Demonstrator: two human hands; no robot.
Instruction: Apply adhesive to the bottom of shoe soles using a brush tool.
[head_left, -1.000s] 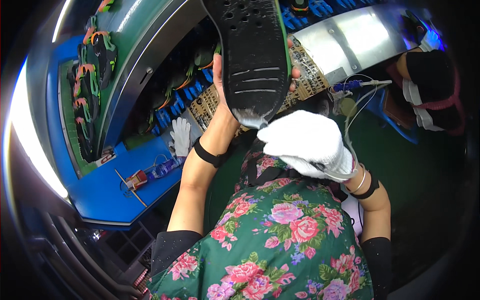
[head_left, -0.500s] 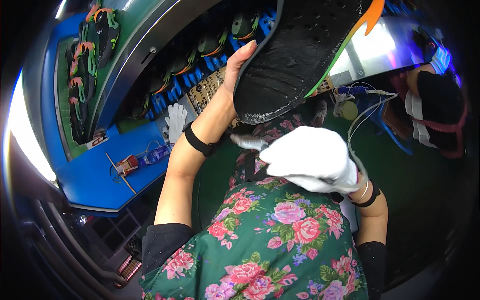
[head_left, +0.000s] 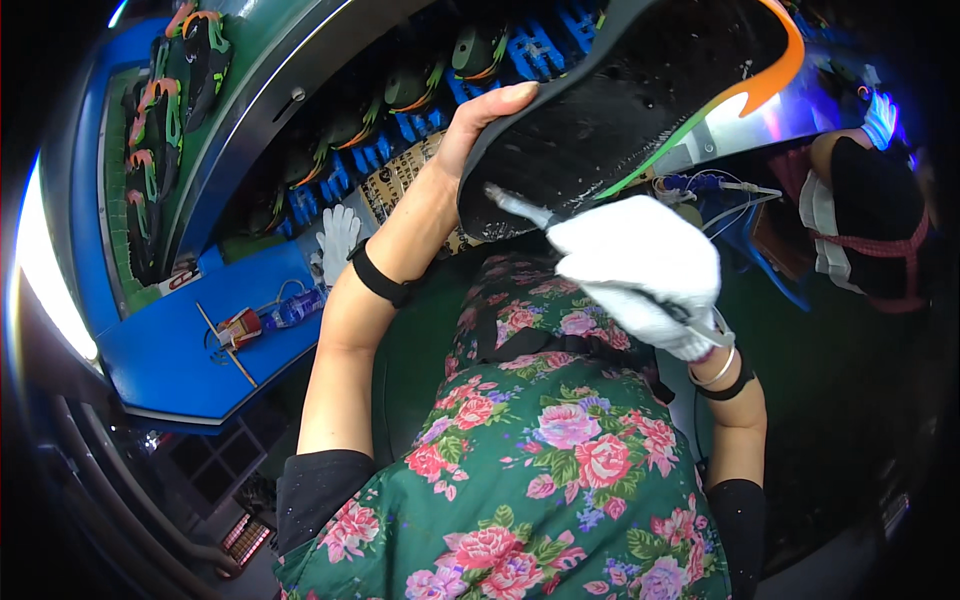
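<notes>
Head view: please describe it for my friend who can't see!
A bare left hand holds a black shoe sole, and a white-gloved right hand holds a brush in front of it. A bottle is on a blue table.

Blk shoe sole [head_left: 620,115], w/ orange/grn edge, tilted, brush [head_left: 522,208] over lower end

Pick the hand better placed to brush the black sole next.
Right, most likely: the gloved right hand holds the brush, its tip over the black sole; the bare left hand is occupied gripping the sole's edge.
</notes>
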